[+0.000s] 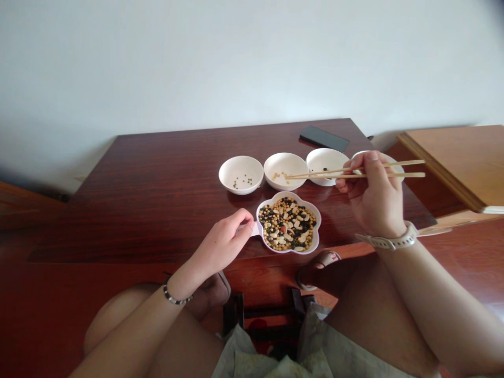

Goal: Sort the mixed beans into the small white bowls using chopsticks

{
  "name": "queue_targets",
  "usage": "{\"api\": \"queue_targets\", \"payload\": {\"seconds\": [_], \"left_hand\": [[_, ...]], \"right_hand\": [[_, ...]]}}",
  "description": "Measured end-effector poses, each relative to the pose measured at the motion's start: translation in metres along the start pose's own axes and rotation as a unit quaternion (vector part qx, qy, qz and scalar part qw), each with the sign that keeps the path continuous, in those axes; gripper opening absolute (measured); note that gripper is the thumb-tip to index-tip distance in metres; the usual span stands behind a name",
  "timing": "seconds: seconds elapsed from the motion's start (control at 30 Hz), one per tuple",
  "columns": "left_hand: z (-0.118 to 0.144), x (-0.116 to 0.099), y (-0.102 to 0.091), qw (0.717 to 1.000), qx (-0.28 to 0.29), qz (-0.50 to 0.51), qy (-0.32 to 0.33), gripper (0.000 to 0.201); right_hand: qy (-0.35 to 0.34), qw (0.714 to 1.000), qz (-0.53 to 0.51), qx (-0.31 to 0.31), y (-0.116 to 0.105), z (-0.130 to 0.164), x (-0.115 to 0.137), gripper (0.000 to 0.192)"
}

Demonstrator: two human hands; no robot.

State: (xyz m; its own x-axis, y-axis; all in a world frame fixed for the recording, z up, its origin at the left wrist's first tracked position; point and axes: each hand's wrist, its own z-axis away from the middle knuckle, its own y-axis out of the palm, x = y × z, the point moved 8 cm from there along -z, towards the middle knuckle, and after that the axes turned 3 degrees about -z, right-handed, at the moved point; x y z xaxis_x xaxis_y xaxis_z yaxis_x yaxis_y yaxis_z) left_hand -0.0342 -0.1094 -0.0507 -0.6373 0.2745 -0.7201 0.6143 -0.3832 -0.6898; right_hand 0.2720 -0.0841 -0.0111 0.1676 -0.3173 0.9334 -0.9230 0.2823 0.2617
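Observation:
My left hand is closed on the short handle of a flower-shaped dish at the table's front edge. Mixed black beans, yellow beans and pale peanuts fill the dish. In my right hand is a pair of wooden chopsticks; their tips reach over the second white bowl, where a few yellow beans lie. Whether the tips pinch a bean is too small to tell. The leftmost bowl has several small green beans. A third bowl holds dark beans. My right hand partly covers a fourth bowl.
A dark phone-like slab lies behind the bowls on the dark red wooden table. A pale wall rises behind it. To the right stands a lighter wooden piece of furniture. My legs are below the front edge.

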Motion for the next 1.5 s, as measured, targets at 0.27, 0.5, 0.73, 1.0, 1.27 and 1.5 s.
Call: {"api": "queue_targets", "payload": {"seconds": [0.27, 0.5, 0.73, 1.0, 1.27, 1.5], "left_hand": [[-0.004, 0.006, -0.002, 0.998, -0.027, 0.058, 0.001, 0.026], [-0.007, 0.013, -0.003, 0.996, -0.038, 0.077, -0.001, 0.037], [-0.008, 0.018, -0.014, 0.994, -0.068, 0.088, -0.003, 0.045], [-0.007, 0.017, -0.012, 0.995, -0.065, 0.071, 0.003, 0.047], [-0.004, 0.013, -0.009, 0.997, -0.052, 0.060, -0.001, 0.045], [-0.004, 0.015, -0.008, 0.996, -0.060, 0.063, -0.001, 0.044]], "right_hand": [[0.002, 0.995, 0.058, 0.084, 0.035, 0.020, 0.001, 0.036], [-0.011, 0.975, 0.130, 0.180, 0.072, 0.033, -0.008, 0.035], [-0.044, 0.965, 0.171, 0.194, 0.092, 0.030, -0.010, 0.036], [-0.085, 0.944, 0.234, 0.216, 0.107, 0.030, -0.007, 0.036], [-0.077, 0.947, 0.233, 0.206, 0.105, 0.028, -0.009, 0.036], [-0.074, 0.952, 0.230, 0.187, 0.101, 0.029, -0.010, 0.036]]}}
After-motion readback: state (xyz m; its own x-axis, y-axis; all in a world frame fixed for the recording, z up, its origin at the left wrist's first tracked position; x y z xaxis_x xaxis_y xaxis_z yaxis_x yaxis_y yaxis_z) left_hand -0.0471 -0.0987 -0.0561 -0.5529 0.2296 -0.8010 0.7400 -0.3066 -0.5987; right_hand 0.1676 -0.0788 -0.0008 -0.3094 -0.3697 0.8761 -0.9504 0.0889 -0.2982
